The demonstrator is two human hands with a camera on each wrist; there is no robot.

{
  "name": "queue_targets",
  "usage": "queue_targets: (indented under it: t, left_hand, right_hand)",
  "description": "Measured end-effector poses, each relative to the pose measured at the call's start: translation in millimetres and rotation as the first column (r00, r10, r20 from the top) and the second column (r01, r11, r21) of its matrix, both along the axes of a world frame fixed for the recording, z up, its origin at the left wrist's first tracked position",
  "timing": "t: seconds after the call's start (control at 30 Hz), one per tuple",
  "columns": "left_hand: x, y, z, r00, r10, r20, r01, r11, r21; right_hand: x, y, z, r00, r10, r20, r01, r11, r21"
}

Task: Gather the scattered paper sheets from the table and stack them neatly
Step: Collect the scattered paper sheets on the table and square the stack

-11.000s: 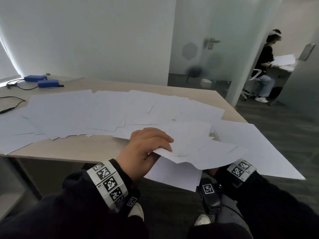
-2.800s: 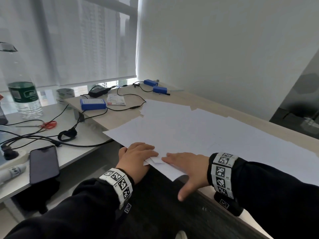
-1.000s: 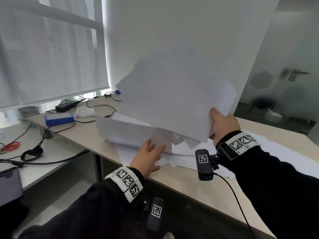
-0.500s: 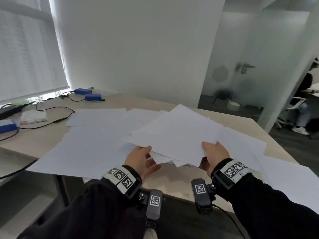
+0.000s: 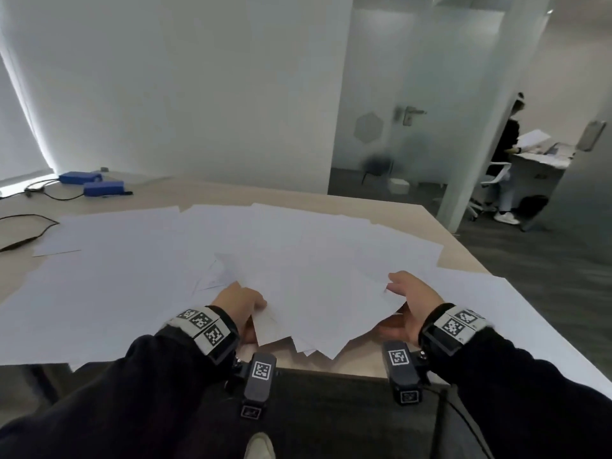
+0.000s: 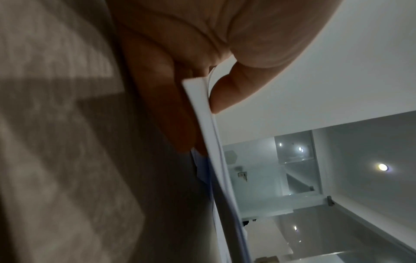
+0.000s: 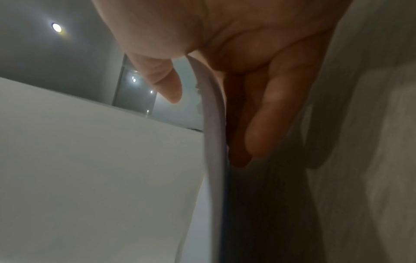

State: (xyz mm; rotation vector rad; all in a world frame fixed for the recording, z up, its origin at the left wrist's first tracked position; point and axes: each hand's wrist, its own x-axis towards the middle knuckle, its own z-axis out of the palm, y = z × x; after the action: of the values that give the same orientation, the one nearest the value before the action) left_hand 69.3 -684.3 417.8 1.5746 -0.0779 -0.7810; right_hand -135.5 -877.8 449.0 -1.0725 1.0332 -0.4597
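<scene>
A loose bundle of white paper sheets [image 5: 314, 293] lies fanned at the table's near edge, its corners jutting over the rim. My left hand [image 5: 245, 301] grips its left side. In the left wrist view the thumb [image 6: 225, 92] presses the sheet edges [image 6: 211, 128] against the fingers below. My right hand [image 5: 402, 293] holds the right side, with fingers [image 7: 265, 124] under the sheets [image 7: 213, 124] and the thumb [image 7: 166, 83] above. More scattered sheets [image 5: 126, 260] cover the table to the left, behind and to the right.
Two blue boxes [image 5: 92, 183] and black cables [image 5: 26, 226] sit at the table's far left. The light wooden table [image 5: 440, 226] ends at the right over grey carpet. A person [image 5: 506, 154] stands at a desk beyond the glass partition.
The bundle, raised in my right hand a second ago, now lies on the table. My left hand has gone from open beside the bundle to gripping its left side. The view has swung right.
</scene>
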Motion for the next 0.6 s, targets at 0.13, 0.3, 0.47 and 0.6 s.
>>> queue_targets:
  t: [0.13,0.3,0.47,0.6]
  left_hand:
    - [0,-4,-1,0.993,-0.114,-0.040,0.116,0.991,0.068]
    - [-7,-18,3,0.975,-0.216,0.049,0.204,0.962,0.182]
    - [-21,-32,14,0.872,-0.363,0.329,0.252,0.908,0.334]
    - [-30,-34,28,0.804,-0.214,0.555,0.182,0.977,0.114]
  right_hand:
    - [-16,-21,-2,0.993,0.060,-0.103,-0.062,0.998,-0.022]
    - [-27,-24,-10,0.950,0.148,-0.276,-0.174,0.982,-0.071]
    - [-20,-18,-15,0.823,0.244,-0.513,-0.481,0.780,-0.401]
    - [-22,-18,-6,0.936,0.180,-0.303,-0.325,0.774,-0.543]
